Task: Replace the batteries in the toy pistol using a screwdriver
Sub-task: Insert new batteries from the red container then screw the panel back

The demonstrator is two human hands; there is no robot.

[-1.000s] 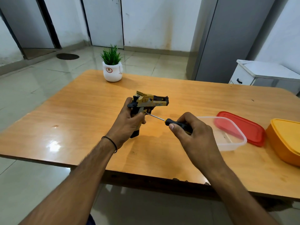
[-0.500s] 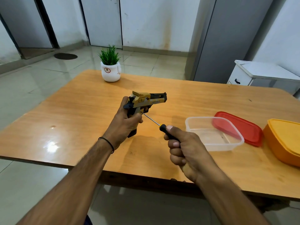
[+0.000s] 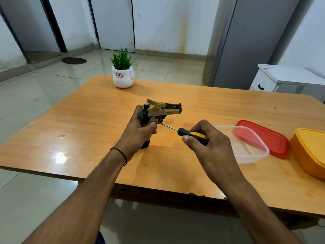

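A gold and black toy pistol [image 3: 161, 110] stands upright over the wooden table [image 3: 88, 124], barrel pointing right, its grip base near the tabletop. My left hand [image 3: 139, 132] is wrapped around the grip and hides most of it. A screwdriver [image 3: 186, 132] with a black and yellow handle is held in my right hand [image 3: 209, 147]. Its thin metal shaft slants up to the left, and the tip touches the pistol's grip just under the trigger guard, beside my left thumb.
A clear plastic tub [image 3: 249, 148] sits just right of my right hand. Behind it lies a red lid [image 3: 267, 138], and an orange lidded box [image 3: 311, 152] is at the right edge. A potted plant [image 3: 122, 73] stands at the table's far side.
My right hand has turned on the screwdriver handle, so the yellow stripe now shows, and it has moved slightly right. The tip stays on the pistol's grip. My left hand holds still.
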